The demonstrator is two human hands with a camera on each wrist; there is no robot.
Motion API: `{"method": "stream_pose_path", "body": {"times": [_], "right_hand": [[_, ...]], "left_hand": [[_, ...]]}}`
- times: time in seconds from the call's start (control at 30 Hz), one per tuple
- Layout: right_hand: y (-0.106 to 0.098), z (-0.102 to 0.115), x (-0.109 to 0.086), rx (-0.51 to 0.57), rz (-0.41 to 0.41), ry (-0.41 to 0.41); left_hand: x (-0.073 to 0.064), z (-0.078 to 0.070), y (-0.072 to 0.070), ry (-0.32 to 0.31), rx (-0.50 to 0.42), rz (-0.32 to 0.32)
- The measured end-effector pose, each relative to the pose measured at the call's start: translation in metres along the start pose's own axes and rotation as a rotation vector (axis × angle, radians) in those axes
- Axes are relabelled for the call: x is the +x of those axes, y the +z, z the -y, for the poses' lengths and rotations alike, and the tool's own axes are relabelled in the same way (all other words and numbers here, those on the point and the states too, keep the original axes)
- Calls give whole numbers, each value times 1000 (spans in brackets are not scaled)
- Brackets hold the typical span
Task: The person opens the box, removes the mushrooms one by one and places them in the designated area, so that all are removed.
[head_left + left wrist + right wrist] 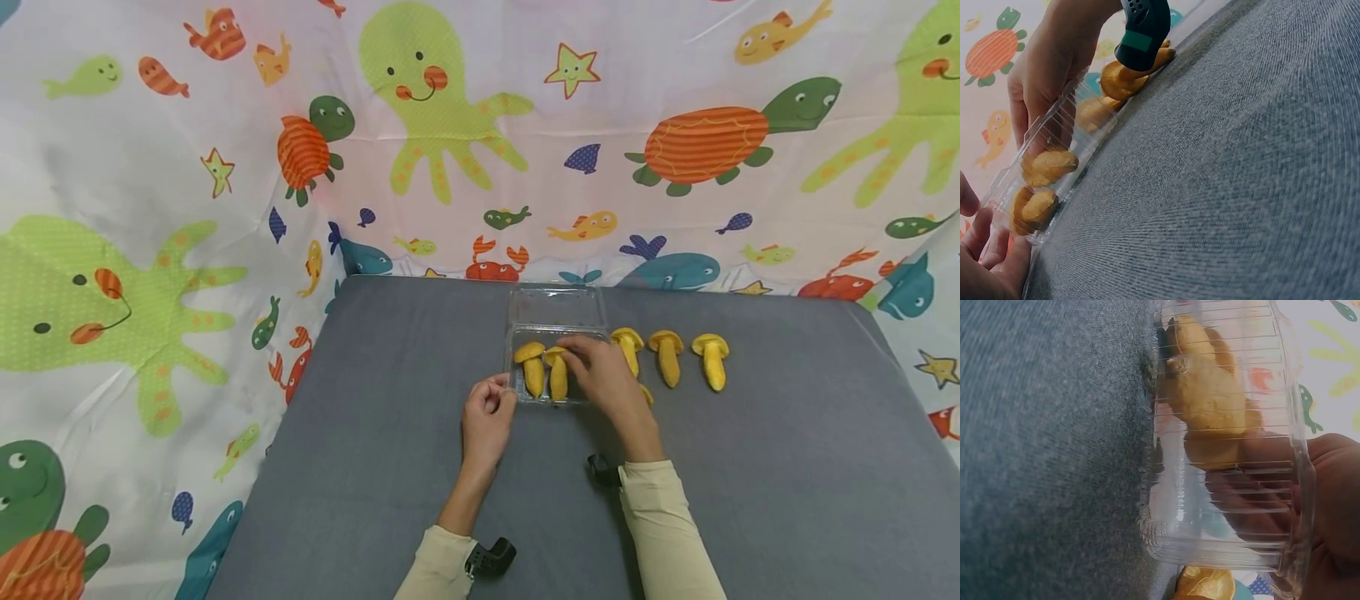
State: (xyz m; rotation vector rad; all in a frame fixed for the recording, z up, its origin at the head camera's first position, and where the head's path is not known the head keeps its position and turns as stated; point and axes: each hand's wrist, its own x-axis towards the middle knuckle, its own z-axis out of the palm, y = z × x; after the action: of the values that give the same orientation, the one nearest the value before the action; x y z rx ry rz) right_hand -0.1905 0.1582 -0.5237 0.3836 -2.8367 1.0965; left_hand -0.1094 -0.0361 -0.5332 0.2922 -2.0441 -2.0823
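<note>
A clear plastic clamshell box (517, 400) lies with its lid (557, 307) folded back toward the wall. Inside it, side by side, are two yellow mushrooms: the left mushroom (533, 375) and the right mushroom (558, 379). My left hand (483, 421) pinches the box's near left edge between thumb and fingers, as the left wrist view also shows. My right hand (611, 387) reaches over the right side of the box, its thumb and fingers at the right mushroom's cap. Through the ribbed box wall, the right wrist view shows the fingers (1250, 494) against that mushroom (1207, 394).
Right of the box, more yellow mushrooms lie on the grey cloth: a far right mushroom (711, 360), a middle mushroom (667, 358) and a nearer mushroom (628, 343). Another yellow piece (647, 394) is mostly hidden by my right hand. A sea-animal curtain (480, 233) hangs behind.
</note>
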Motion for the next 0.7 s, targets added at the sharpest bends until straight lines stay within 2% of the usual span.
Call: {"method": "stream_pose_path", "body": {"times": [0.23,0.37,0.53,0.7], "right_hand": [[-1,1,-1,25,-84,-64],[-4,0,-3,48,-160,-98],[-10,2,-8,82,-201,-68],[-14,3,-13,92,-231,-51]], "left_hand": [[0,-1,1,-2,-18,0],[6,10,3,-12,-6,-7],[12,30,2,-5,1,-10],[11,34,-1,5,-22,0]]}}
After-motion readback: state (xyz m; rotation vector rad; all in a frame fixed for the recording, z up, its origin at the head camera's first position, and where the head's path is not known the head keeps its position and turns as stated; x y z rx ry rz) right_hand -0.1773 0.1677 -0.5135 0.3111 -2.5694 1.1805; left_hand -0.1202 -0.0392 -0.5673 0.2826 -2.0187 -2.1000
